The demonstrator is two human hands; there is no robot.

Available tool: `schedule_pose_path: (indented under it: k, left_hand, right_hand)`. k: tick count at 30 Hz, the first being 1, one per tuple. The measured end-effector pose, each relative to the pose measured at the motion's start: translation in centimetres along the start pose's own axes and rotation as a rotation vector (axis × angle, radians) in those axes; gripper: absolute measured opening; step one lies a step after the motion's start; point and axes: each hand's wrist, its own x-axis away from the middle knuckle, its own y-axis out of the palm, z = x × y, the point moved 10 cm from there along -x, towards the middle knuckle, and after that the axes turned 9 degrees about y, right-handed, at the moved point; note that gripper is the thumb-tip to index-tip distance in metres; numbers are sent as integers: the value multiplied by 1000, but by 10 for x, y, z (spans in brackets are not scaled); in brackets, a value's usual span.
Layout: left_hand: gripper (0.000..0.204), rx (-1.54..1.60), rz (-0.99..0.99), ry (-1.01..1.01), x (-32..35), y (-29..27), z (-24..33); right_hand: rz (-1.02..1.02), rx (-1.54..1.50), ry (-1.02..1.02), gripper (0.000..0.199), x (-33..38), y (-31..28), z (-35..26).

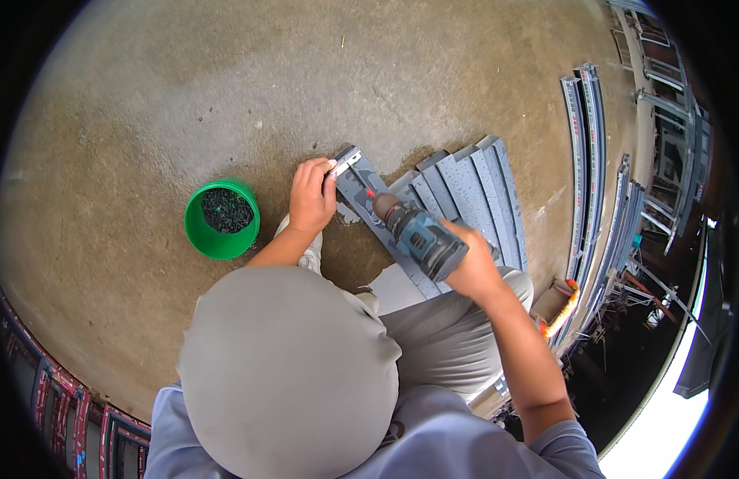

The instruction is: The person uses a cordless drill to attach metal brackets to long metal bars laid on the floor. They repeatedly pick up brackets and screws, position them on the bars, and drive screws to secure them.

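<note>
My left hand (312,195) is closed at the far end of a grey metal profile (365,204). Its thumb and fingers pinch a small silver metal strip (347,162) lying across that end. Wrapped round the handle of a blue-and-black cordless drill (424,238) is my right hand (472,263). The drill tilts over the profile, its red-tipped bit pointing toward the far end, slightly short of the strip. Whether the bit touches the profile I cannot tell. To the left stands a green bucket (240,188) with many small dark screw-like pieces (226,211) inside.
Several more grey profiles (481,184) lie fanned out, wet with drops, right of the drill. Long bars (585,152) lie farther right, beside metal racks (673,120). Red-and-dark frames (62,407) stand at lower left. The concrete floor (306,72) has damp patches.
</note>
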Motion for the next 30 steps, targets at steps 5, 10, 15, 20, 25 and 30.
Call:
schedule_pose_path:
  k: [5,10,15,20,25,30]
  left_hand:
    - [13,7,-13,-18,0,-3,-4]
    - [14,4,-29,-49,0,-4,-5]
    - [24,43,-56,-80,-10,-8,6]
    - [36,192,-48,-10,-13,-54,52]
    - [15,23,-5,-112,-2,-157,51]
    - [24,-449,-576,-388,12,-162,-10]
  right_hand:
    - [-111,-83,16,44,21,48,12]
    - [-162,-74,-50,40,35,77,3]
    - [-105,-32,-169,39,40,82,-10]
    - [-84,-80,-205,41,42,76,-10]
    - [-54,-169,-203,40,33,78,1]
    - [-71,-206,-150,51,29,86,10]
